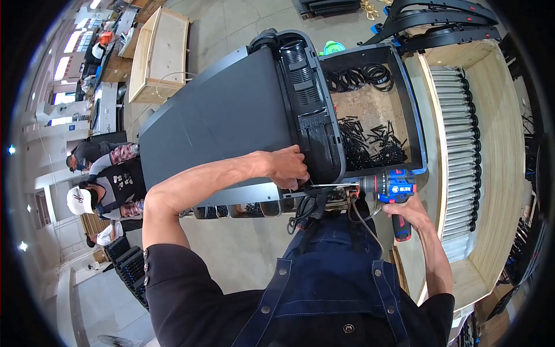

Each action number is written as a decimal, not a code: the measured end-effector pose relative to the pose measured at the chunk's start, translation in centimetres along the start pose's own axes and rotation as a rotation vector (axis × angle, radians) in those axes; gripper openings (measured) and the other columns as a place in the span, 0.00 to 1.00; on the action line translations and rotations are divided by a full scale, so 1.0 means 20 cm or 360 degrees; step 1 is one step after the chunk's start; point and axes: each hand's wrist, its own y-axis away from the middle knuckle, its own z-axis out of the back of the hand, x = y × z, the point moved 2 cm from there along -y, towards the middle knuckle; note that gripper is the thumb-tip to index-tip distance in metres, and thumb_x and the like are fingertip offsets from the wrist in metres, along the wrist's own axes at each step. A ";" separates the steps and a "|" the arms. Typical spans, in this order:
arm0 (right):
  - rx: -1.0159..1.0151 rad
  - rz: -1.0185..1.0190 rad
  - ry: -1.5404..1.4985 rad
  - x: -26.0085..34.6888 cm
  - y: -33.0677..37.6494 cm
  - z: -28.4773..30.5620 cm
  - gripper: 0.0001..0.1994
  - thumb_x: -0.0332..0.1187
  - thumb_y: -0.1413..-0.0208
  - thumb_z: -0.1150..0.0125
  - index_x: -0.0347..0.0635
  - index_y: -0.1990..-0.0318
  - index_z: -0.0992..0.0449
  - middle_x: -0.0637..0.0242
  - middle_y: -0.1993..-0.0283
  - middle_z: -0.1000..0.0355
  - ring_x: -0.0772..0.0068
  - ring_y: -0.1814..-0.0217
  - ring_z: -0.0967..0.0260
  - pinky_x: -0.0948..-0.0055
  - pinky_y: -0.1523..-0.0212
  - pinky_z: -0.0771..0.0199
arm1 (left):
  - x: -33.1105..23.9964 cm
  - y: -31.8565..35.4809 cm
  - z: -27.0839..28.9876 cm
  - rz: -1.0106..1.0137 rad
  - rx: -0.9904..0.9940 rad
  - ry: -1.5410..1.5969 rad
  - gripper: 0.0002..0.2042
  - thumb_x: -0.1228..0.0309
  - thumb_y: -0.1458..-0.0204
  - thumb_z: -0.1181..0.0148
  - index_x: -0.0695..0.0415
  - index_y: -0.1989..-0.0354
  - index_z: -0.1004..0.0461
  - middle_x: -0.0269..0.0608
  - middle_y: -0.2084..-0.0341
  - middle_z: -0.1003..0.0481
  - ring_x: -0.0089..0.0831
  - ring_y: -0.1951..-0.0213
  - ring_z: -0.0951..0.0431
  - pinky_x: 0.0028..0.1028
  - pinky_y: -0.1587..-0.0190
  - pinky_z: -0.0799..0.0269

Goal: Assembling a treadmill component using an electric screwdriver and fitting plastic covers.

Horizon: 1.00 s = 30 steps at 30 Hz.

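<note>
My right hand (411, 213) is wrapped round the grip of a blue and black cordless drill (394, 186) with red accents. Its long, thin bit points left, toward the near corner of a treadmill base (225, 110) with a wide black belt and a dark plastic end section. At that corner my left hand (287, 168) is closed, fingertips pinched near the tip of the bit. What those fingers hold is hidden. My left forearm reaches across the near side of the belt.
Beyond the drill, a blue-rimmed bin (413, 115) holds black bolts (370, 141) and black rings (361, 77). At right stands a wooden crate (500, 127) of metal rollers (454, 150). Small parts trays (248, 209) sit below the treadmill base. Other people (110, 185) are at far left.
</note>
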 end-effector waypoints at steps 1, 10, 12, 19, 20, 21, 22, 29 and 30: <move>0.0011 -0.0005 -0.0030 0.02 0.00 0.00 0.21 0.27 0.57 0.24 0.42 0.54 0.24 0.67 0.67 0.24 0.72 0.70 0.25 0.69 0.67 0.21 | 0.00 0.01 0.00 -0.0019 -0.0064 0.0112 0.18 0.59 0.49 0.33 0.53 0.52 0.23 0.42 0.61 0.22 0.38 0.47 0.29 0.42 0.41 0.42; 0.0034 -0.0060 -0.0031 0.14 -0.07 0.00 0.17 0.26 0.58 0.25 0.39 0.59 0.23 0.66 0.68 0.25 0.73 0.71 0.26 0.69 0.69 0.24 | 0.02 0.04 0.07 0.0010 -0.0229 0.0315 0.22 0.63 0.55 0.27 0.58 0.52 0.23 0.43 0.61 0.21 0.41 0.50 0.26 0.39 0.41 0.39; 0.0100 -0.0143 -0.0042 0.14 -0.09 -0.01 0.17 0.27 0.57 0.25 0.39 0.58 0.24 0.66 0.69 0.25 0.73 0.71 0.27 0.70 0.69 0.25 | 0.01 0.08 0.07 0.0025 -0.0257 0.0361 0.23 0.64 0.55 0.27 0.59 0.51 0.23 0.44 0.60 0.21 0.42 0.49 0.26 0.40 0.41 0.37; 0.0171 -0.0118 0.0044 0.17 -0.11 -0.01 0.18 0.27 0.56 0.24 0.39 0.57 0.23 0.66 0.68 0.24 0.73 0.70 0.25 0.70 0.69 0.24 | 0.02 0.44 0.02 0.0740 -0.1767 0.1434 0.24 0.63 0.48 0.32 0.60 0.43 0.26 0.45 0.53 0.21 0.38 0.47 0.22 0.37 0.41 0.30; 0.0240 -0.0074 0.0018 0.18 -0.11 -0.02 0.18 0.27 0.56 0.24 0.38 0.56 0.23 0.65 0.67 0.23 0.73 0.68 0.24 0.70 0.68 0.22 | 0.03 0.48 -0.09 0.0858 -0.1881 0.1334 0.24 0.60 0.46 0.34 0.58 0.44 0.26 0.45 0.50 0.21 0.42 0.45 0.24 0.37 0.44 0.27; 0.0308 -0.0030 -0.0007 0.19 -0.12 -0.03 0.19 0.27 0.55 0.24 0.38 0.55 0.23 0.64 0.66 0.22 0.72 0.67 0.23 0.70 0.67 0.21 | 0.01 0.49 -0.20 0.0878 -0.1896 0.1338 0.24 0.60 0.46 0.34 0.58 0.44 0.26 0.45 0.50 0.21 0.42 0.45 0.24 0.37 0.44 0.27; 0.0307 -0.0035 -0.0016 0.14 -0.15 -0.01 0.23 0.26 0.56 0.23 0.37 0.51 0.24 0.58 0.62 0.20 0.69 0.66 0.21 0.69 0.64 0.18 | -0.02 0.51 -0.29 0.1165 -0.1962 0.1165 0.24 0.60 0.46 0.34 0.58 0.44 0.26 0.45 0.48 0.23 0.43 0.44 0.25 0.37 0.43 0.29; 0.0290 0.0017 0.0054 -0.01 -0.25 0.06 0.23 0.25 0.57 0.23 0.38 0.51 0.25 0.60 0.61 0.21 0.71 0.68 0.22 0.71 0.66 0.19 | -0.19 0.33 -0.83 0.2043 -0.2424 0.0572 0.22 0.61 0.38 0.43 0.57 0.38 0.31 0.48 0.37 0.32 0.48 0.37 0.35 0.44 0.34 0.42; 0.0299 0.0061 0.0104 0.02 -0.24 0.06 0.23 0.24 0.56 0.23 0.39 0.51 0.26 0.61 0.60 0.21 0.70 0.65 0.22 0.70 0.63 0.18 | -0.20 0.31 -0.82 0.2061 -0.2419 0.0568 0.21 0.62 0.35 0.47 0.57 0.37 0.32 0.48 0.36 0.33 0.48 0.36 0.36 0.44 0.33 0.43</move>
